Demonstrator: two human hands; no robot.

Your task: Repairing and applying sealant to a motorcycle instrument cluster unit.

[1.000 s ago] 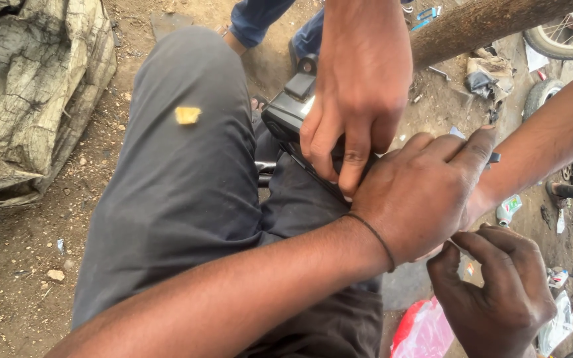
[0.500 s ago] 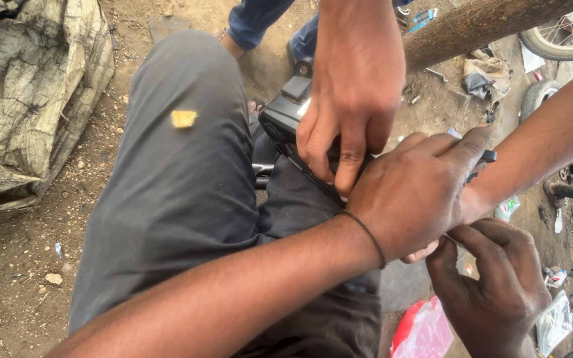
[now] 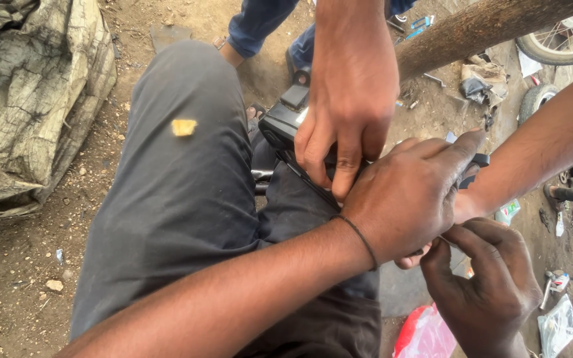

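A black plastic part lies across my lap, on my dark grey trousers. My left hand, with a thin band on its wrist, lies over the part's right end, fingers stretched and wrapped along it. My right hand sits just below, its fingertips curled and pinched together under the left hand's edge; what they pinch is hidden. Another person's hand reaches down from above and presses fingers on the part's middle. A second person's forearm comes in from the right, its hand hidden under mine.
A crumpled grey tarp bundle lies on the dirt at left. At top stand a person's legs in blue jeans, a thick rusty pipe and a wheel. A red bag and scattered litter and tools lie at right.
The hands keep almost the same places. My right hand's fingers have drawn slightly closer under my left hand.
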